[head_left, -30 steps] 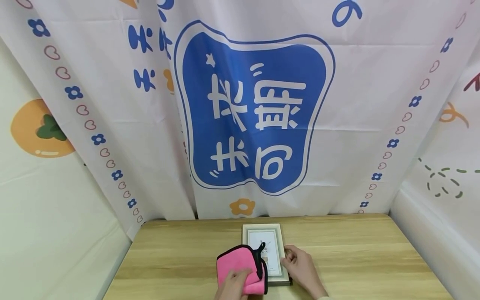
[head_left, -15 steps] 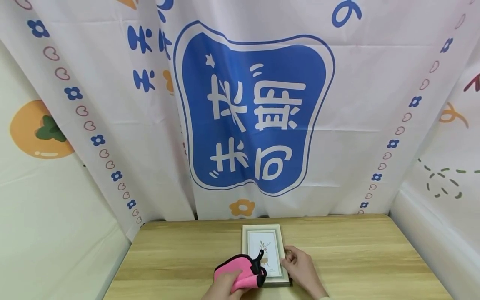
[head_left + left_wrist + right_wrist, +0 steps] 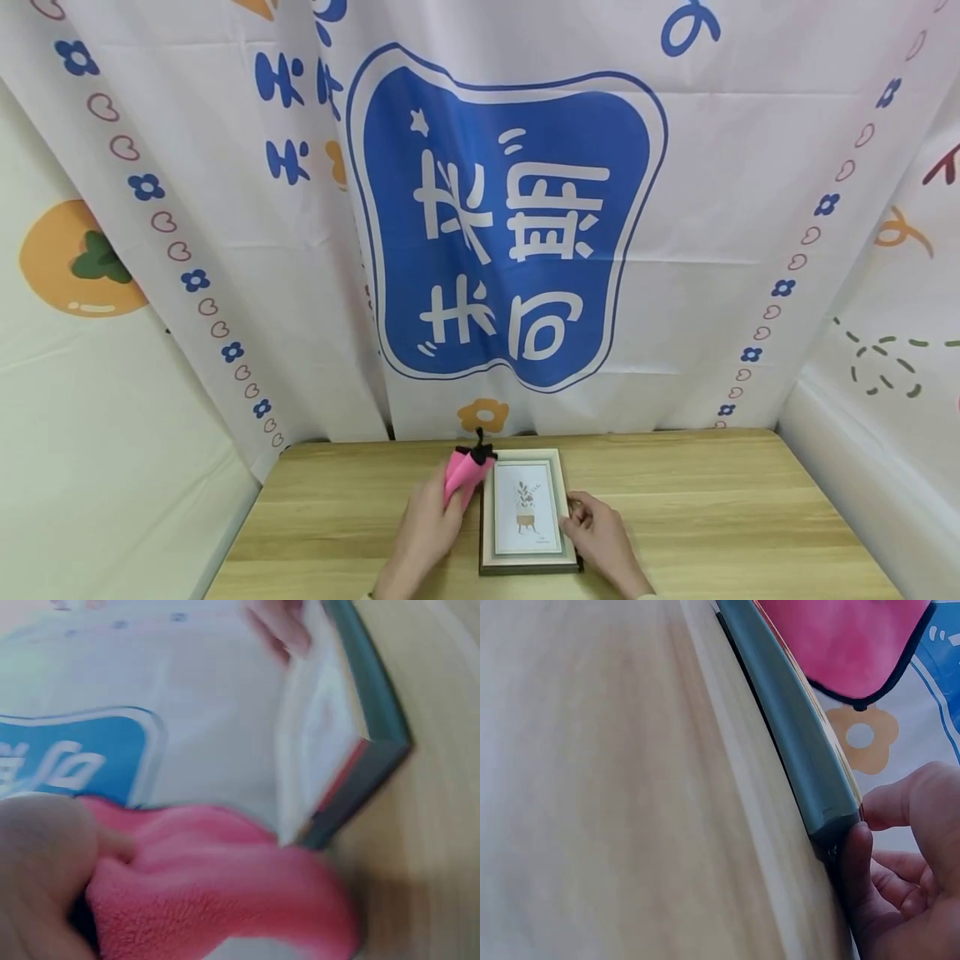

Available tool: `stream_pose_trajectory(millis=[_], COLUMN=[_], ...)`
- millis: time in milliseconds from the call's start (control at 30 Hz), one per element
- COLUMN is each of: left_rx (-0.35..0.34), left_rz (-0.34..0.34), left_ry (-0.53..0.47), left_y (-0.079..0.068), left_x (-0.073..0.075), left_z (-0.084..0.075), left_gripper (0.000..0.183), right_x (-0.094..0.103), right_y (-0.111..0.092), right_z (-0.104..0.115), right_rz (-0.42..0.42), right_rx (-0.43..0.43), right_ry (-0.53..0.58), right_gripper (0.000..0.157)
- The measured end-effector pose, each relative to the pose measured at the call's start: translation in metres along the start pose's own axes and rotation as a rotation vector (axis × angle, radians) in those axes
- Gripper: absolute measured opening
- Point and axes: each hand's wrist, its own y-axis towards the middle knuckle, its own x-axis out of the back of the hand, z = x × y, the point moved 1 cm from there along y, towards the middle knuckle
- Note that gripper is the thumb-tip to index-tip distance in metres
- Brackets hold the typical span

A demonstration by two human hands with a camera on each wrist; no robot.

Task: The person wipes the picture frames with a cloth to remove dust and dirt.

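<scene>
A picture frame (image 3: pixel 526 510) with a pale border and a potted-plant print lies face up on the table. My right hand (image 3: pixel 600 533) pinches its right edge; thumb and finger meet at the frame's greenish side (image 3: pixel 799 735) in the right wrist view. In my left hand (image 3: pixel 429 518) I grip a folded pink cloth (image 3: pixel 467 475) with black trim and a black loop. The cloth is at the frame's upper left edge in the head view. Blurred fluffy pink fabric (image 3: pixel 225 892) fills the lower part of the left wrist view.
The wood-grain table (image 3: pixel 720 517) has rounded back corners. Behind it hangs a white printed curtain (image 3: pixel 690 317) with a large blue emblem. Pale printed walls (image 3: pixel 112 417) close in both sides.
My left hand has swung up and left with the pink cloth, off the frame's lower left part, uncovering the print. The cloth is bunched narrower now. My right hand stays at the frame's edge.
</scene>
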Motion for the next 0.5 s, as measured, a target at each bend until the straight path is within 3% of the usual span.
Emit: stream_pose_trajectory(millis=[100, 200, 367, 500], left_rx=[-0.016, -0.043, -0.083, -0.157], left_rz=[-0.142, -0.199, -0.116, -0.029], left_ry=[0.117, 0.183, 0.197, 0.277], left_y=[0.015, 0.027, 0.035, 0.034], left_x=[-0.02, -0.039, -0.062, -0.071], left_z=[0.011, 0.02, 0.022, 0.02], left_gripper=[0.04, 0.045, 0.043, 0.045], right_x=[0.001, 0.001, 0.001, 0.002], right_y=[0.0, 0.0, -0.001, -0.002], right_z=[0.0, 0.0, 0.001, 0.001], right_rz=[-0.003, 0.005, 0.006, 0.0], right_rx=[0.005, 0.009, 0.01, 0.028], right_ry=[-0.005, -0.004, 0.003, 0.008], right_gripper=[0.038, 0.039, 0.041, 0.04])
